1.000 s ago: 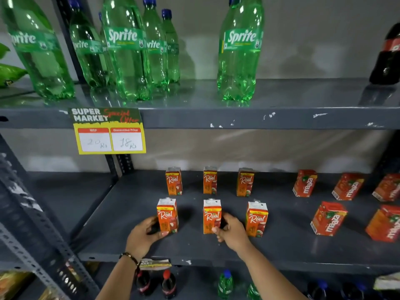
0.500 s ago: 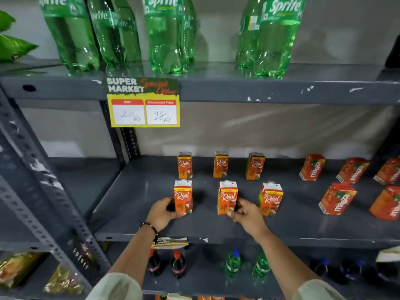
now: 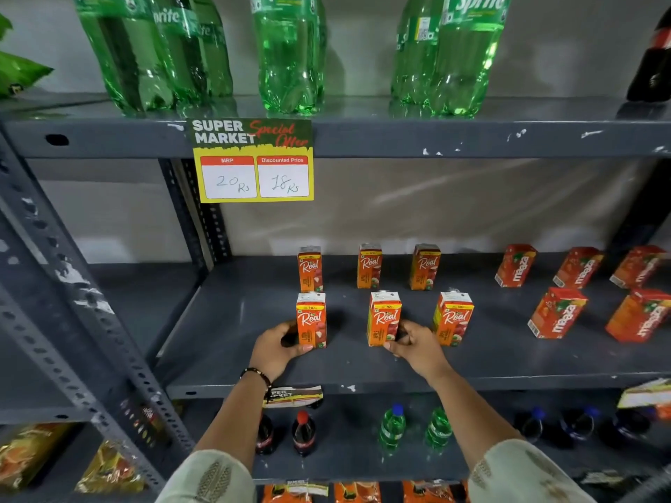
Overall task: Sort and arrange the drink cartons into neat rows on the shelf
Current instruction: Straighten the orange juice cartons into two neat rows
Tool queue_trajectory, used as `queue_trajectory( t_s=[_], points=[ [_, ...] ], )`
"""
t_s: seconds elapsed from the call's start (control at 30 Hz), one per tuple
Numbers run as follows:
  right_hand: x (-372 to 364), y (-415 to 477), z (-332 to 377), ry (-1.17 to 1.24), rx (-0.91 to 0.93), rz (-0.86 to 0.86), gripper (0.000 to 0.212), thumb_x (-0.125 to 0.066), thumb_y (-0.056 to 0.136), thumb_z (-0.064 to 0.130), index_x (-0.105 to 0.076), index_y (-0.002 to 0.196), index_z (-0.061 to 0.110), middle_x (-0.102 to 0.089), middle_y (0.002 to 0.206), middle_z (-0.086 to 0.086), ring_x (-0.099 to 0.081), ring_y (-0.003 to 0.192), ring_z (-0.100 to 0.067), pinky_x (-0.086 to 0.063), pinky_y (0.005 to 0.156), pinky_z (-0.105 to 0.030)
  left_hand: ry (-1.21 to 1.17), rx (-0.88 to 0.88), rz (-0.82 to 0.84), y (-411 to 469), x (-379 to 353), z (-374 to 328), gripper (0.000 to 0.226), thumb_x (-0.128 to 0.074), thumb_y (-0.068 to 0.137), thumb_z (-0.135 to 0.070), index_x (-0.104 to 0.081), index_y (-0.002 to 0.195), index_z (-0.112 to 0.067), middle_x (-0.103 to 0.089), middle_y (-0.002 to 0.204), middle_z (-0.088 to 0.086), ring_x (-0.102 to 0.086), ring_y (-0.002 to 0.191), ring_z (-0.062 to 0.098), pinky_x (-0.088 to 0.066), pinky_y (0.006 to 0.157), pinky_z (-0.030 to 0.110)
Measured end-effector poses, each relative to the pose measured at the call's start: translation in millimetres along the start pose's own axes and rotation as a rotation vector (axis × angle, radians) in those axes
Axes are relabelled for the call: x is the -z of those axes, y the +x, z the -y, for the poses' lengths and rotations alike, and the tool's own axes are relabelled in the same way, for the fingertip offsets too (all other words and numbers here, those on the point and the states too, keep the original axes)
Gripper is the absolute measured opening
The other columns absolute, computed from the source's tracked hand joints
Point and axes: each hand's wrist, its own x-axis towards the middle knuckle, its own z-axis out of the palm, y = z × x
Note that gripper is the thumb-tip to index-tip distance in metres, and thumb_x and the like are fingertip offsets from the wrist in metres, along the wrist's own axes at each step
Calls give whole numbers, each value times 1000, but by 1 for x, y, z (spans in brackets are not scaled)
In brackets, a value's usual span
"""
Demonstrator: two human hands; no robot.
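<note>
Left hand [image 3: 275, 348] fingers grasped the front-left carton [image 3: 311, 319]; right hand [image 3: 417, 344] fingers apparently pinched the middle carton [image 3: 384, 318], probably squaring the front row on the shelf [image 3: 363, 381].

On the middle shelf [image 3: 472, 361], at frame centre, we see six Real cartons [image 3: 369, 266] standing in two rows of three, one row behind the other. To their right lie the Maaza cartons [image 3: 557, 313], tilted, also in two rows. Our left hand [image 3: 277, 348] touches the front-left carton [image 3: 311, 319]; our right hand [image 3: 417, 344] touches the front-middle carton [image 3: 384, 318]. Sprite bottles [image 3: 290, 52] stand on the shelf above, along the frame's top, with a price tag [image 3: 253, 160] hanging from its edge.
</note>
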Motion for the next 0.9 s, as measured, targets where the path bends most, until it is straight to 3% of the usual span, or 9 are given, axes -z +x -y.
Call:
queue_trajectory(
  t_s=[0.1, 0.3, 0.67, 0.9],
  points=[
    [0, -1, 0, 3, -5, -3, 17, -71, 83, 7, -63, 96, 15, -67, 61, 7, -65, 62, -12, -49, 69, -27, 8, -1, -9, 1, 0, 1, 49, -73, 75, -16, -56, 121, -11, -63, 123, 9, -56, 114, 25, -41, 103, 41],
    [1, -1, 3, 14, -6, 15, 19, -70, 84, 6, -64, 100, 14, -65, 62, 11, -63, 59, -5, -43, 60, -15, -25, -1, -30, 3, 0, 4, 46, -74, 74, -13, -59, 118, -9, -64, 120, 9, -57, 113, 25, -41, 103, 40],
    [4, 0, 3, 38, -14, 49, 33, -71, 82, 5, -59, 113, 12, -68, 74, 9, -64, 59, -5, -50, 67, -22, -25, -20, -21, 3, 3, 3, 52, -75, 73, -12, -56, 121, -10, -63, 120, 7, -56, 113, 24, -41, 99, 36],
    [2, 2, -3, 60, -1, 33, 21, -72, 82, 5, -64, 99, 14, -70, 73, 2, -62, 57, -8, -51, 69, -27, -50, -4, -11, 2, 4, 2, 46, -74, 73, -9, -61, 116, -10, -66, 119, 8, -58, 112, 22, -42, 102, 35]
  ],
)
